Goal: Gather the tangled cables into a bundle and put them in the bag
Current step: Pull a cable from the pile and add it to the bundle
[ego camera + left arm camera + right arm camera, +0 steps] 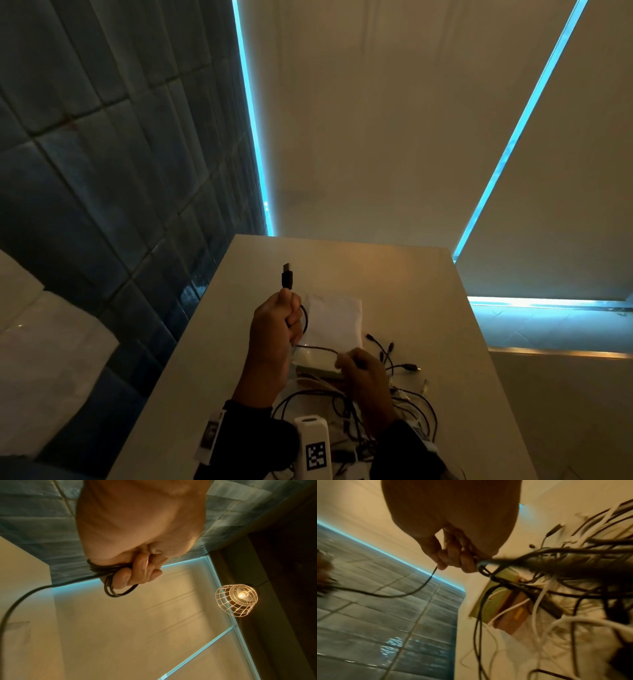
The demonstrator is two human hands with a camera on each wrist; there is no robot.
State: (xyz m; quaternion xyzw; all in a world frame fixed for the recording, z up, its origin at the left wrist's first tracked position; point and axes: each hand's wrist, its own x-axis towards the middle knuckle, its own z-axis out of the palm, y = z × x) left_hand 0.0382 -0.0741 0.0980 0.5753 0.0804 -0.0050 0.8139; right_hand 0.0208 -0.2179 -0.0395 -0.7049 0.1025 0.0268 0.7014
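My left hand [277, 325] is raised over the table and grips a black cable [306, 320], whose USB plug [287, 275] sticks up above the fist. In the left wrist view the fingers [137, 573] curl round several coils of that black cable [118, 593]. The same cable runs right to my right hand [363, 373], which pinches it between thumb and fingertips [441, 561]. A tangle of black and white cables [394, 411] lies on the table under and beside the right hand. A flat whitish bag [334, 318] lies just beyond both hands.
A small flat box [318, 371] sits under the cables between the hands and shows as the box [505, 601] in the right wrist view. The pale table [411, 274] ends at a dark tiled wall [102, 171] on the left. A caged lamp [237, 599] hangs overhead.
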